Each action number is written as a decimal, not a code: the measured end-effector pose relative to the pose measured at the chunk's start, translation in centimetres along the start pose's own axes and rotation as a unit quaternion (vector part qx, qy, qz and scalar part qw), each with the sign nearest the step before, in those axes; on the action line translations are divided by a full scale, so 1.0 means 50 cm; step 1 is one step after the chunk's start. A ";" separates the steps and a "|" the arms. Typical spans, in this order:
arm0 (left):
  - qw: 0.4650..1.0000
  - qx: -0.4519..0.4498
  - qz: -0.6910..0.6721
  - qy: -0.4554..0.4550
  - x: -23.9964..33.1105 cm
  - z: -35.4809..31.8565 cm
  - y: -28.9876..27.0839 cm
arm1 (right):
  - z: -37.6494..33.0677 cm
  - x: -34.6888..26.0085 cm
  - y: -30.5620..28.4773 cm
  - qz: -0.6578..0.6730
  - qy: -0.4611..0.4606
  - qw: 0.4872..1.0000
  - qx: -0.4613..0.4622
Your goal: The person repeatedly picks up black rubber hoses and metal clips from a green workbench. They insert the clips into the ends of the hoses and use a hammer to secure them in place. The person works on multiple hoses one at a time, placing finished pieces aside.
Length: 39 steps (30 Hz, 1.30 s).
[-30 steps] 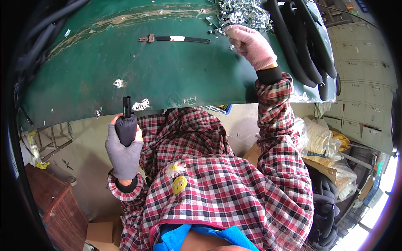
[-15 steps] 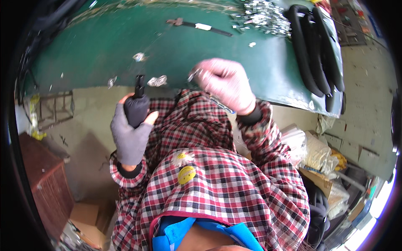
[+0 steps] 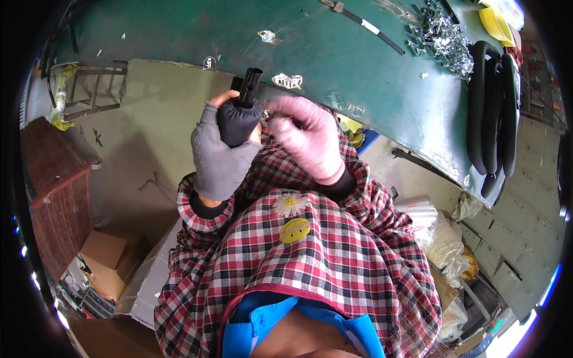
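Note:
My left hand (image 3: 222,158), in a grey glove with bare fingertips, is wrapped round a black padded tube (image 3: 240,123). A bare, hollow black end (image 3: 250,88) sticks up from its gathered cover. Close on its right is my right hand (image 3: 310,134), in a pink glove, with fingers curled and thumb drawn in. A small metal clip (image 3: 266,113) shows only as a blurred glint at those fingertips, beside the padding. Whether it touches the tube I cannot tell. Both hands are above my lap, at the near edge of the green table (image 3: 197,36).
A heap of metal clips (image 3: 441,42) lies at the table's far right, beside several curved black padded tubes (image 3: 492,113). A dark strap-like tool (image 3: 364,24) lies left of the heap. A brown cabinet (image 3: 57,197) and cardboard box (image 3: 104,259) stand left; plastic bags (image 3: 444,244) sit right.
My right hand has come down and left, up to the tube in my left hand. The tube's bare end now leans right. The view has turned, so the table slants.

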<state>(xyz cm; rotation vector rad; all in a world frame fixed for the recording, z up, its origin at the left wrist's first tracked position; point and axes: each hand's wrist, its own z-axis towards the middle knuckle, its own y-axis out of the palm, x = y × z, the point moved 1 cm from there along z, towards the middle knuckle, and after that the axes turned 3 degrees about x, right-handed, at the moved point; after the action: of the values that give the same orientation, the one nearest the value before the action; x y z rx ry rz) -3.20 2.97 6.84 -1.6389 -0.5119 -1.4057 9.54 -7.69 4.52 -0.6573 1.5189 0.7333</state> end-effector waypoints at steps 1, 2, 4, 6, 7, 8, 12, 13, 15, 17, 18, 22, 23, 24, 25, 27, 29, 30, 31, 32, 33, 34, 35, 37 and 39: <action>1.000 -0.009 -0.003 0.006 0.000 -0.001 -0.003 | -0.001 0.009 -0.005 0.137 0.123 0.983 -0.024; 1.000 -0.019 -0.003 0.006 -0.002 -0.002 -0.007 | 0.001 0.016 -0.009 0.217 0.148 0.964 -0.051; 0.999 -0.038 0.007 0.021 -0.005 -0.006 -0.009 | 0.000 0.028 -0.009 0.248 0.250 0.931 -0.098; 0.996 -0.058 0.033 0.050 -0.007 -0.008 -0.011 | -0.001 0.031 -0.007 0.245 0.262 0.923 -0.139; 0.995 -0.071 0.033 0.065 -0.006 -0.011 -0.014 | -0.002 0.029 -0.005 0.281 0.269 0.908 -0.157; 0.996 -0.064 0.037 0.049 -0.005 -0.013 -0.016 | -0.005 0.025 -0.003 0.292 0.269 0.907 -0.143; 0.997 -0.044 0.039 0.057 0.008 -0.011 -0.002 | -0.010 -0.002 -0.014 0.250 0.238 0.933 -0.106; 0.996 -0.031 0.043 0.067 0.012 -0.007 0.003 | -0.008 -0.006 -0.014 0.274 0.248 0.923 -0.104; 0.994 -0.016 0.058 0.086 0.019 -0.004 0.009 | -0.005 -0.007 -0.007 0.305 0.224 0.919 -0.110; 0.993 -0.003 0.075 0.088 0.019 -0.007 0.007 | -0.003 0.005 0.005 0.296 0.205 0.924 -0.129; 0.994 0.002 0.079 0.079 0.016 -0.010 0.004 | -0.003 0.019 0.008 0.258 0.223 0.931 -0.133; 0.995 -0.029 0.065 0.070 -0.001 -0.017 -0.012 | -0.002 0.070 0.006 0.308 0.134 0.924 -0.181; 0.997 -0.035 0.048 0.048 -0.004 -0.017 -0.014 | -0.002 0.080 0.003 0.282 0.116 0.933 -0.191; 0.998 -0.042 0.032 0.030 -0.006 -0.015 -0.015 | -0.002 0.088 0.002 0.266 0.146 0.935 -0.184; 0.999 -0.048 0.017 0.011 -0.007 -0.014 -0.014 | -0.003 0.091 0.004 0.262 0.164 0.933 -0.183; 0.999 -0.038 0.032 0.014 -0.004 -0.008 -0.007 | -0.004 0.081 0.011 0.274 0.179 0.933 -0.152; 0.999 -0.025 0.013 0.035 0.000 -0.002 0.004 | -0.003 0.052 0.018 0.202 0.072 0.974 -0.077; 1.000 -0.018 0.006 0.018 0.000 -0.002 0.010 | -0.005 0.036 0.020 0.143 0.072 0.986 -0.046; 0.999 -0.020 -0.038 0.013 -0.001 0.001 0.016 | -0.007 0.015 0.017 0.172 0.021 0.985 -0.004; 0.995 -0.041 -0.093 0.016 -0.002 -0.003 0.019 | -0.007 -0.002 0.011 0.161 0.044 0.985 0.029; 0.994 -0.039 -0.100 0.036 -0.004 -0.003 0.024 | -0.007 -0.023 -0.001 0.189 -0.005 0.981 0.049; 0.993 -0.027 -0.112 0.012 -0.006 -0.006 0.023 | -0.007 -0.041 -0.018 0.199 -0.011 0.978 0.064; 0.994 -0.027 -0.094 0.044 -0.008 -0.006 0.027 | -0.002 -0.053 -0.036 0.172 0.020 0.980 0.095; 0.994 -0.035 -0.028 0.102 -0.010 -0.003 0.032 | 0.018 -0.070 -0.074 0.144 0.054 0.983 0.104; 0.990 -0.062 -0.015 0.123 -0.012 0.001 0.038 | 0.046 -0.075 -0.095 0.164 0.075 0.981 0.073</action>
<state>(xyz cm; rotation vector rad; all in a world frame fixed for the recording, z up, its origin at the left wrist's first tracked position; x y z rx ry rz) -1.83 2.16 5.60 -1.5299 -0.3119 -1.6630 14.96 -8.98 7.87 -0.3608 1.8274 0.8245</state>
